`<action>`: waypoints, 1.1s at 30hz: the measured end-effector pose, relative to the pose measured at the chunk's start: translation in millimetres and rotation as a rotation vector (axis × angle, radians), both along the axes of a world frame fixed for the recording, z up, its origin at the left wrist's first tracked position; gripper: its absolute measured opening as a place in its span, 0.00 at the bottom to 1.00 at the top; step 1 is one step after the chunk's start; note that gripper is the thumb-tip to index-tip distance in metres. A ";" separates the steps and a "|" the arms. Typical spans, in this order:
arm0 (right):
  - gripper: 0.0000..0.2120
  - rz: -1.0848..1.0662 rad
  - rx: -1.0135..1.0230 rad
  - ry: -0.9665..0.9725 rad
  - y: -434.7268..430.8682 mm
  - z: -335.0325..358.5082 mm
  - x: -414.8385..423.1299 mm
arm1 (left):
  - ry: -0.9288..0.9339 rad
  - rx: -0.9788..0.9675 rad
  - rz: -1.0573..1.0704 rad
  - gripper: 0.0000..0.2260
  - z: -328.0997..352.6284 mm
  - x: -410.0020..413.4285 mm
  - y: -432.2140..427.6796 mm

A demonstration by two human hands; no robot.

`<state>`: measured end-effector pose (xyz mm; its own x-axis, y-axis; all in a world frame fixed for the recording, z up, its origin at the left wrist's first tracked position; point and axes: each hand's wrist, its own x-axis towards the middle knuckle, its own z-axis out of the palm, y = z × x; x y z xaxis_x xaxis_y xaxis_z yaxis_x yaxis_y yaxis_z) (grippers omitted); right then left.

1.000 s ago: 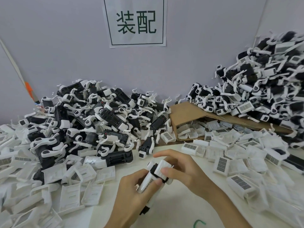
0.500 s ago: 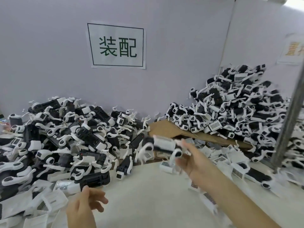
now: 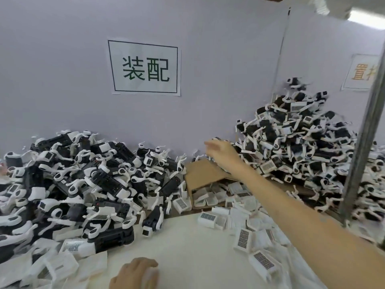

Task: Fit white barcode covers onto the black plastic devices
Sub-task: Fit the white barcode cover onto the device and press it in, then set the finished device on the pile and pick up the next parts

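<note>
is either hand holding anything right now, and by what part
Nothing is held. The right hand reaches open toward the right heap of black-and-white plastic devices; the left hand sits low, blurred, with nothing seen in it.

A single head-worn view looks forward and slightly down over the table (image 3: 183, 243) toward the wall (image 3: 62, 80)

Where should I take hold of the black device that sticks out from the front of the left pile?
I would grip the black device by the two long sides of its body, coming from above and the front. Its near end juts from the left pile onto the table, nothing lies on it, and its white strap runs along one side only.
</note>
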<state>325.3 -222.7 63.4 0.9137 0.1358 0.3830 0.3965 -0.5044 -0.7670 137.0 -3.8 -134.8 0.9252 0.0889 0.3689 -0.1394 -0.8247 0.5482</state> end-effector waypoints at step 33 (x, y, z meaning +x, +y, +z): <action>0.30 0.089 0.392 -0.072 70.6 -172.5 -134.6 | 0.158 -0.957 -0.046 0.22 -2.8 -0.9 -7.5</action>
<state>190.8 -152.0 -109.2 0.8739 0.0441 0.4841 0.4852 -0.1403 -0.8631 136.1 -11.3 -137.6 0.9679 0.2494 0.0307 -0.0278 -0.0153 0.9995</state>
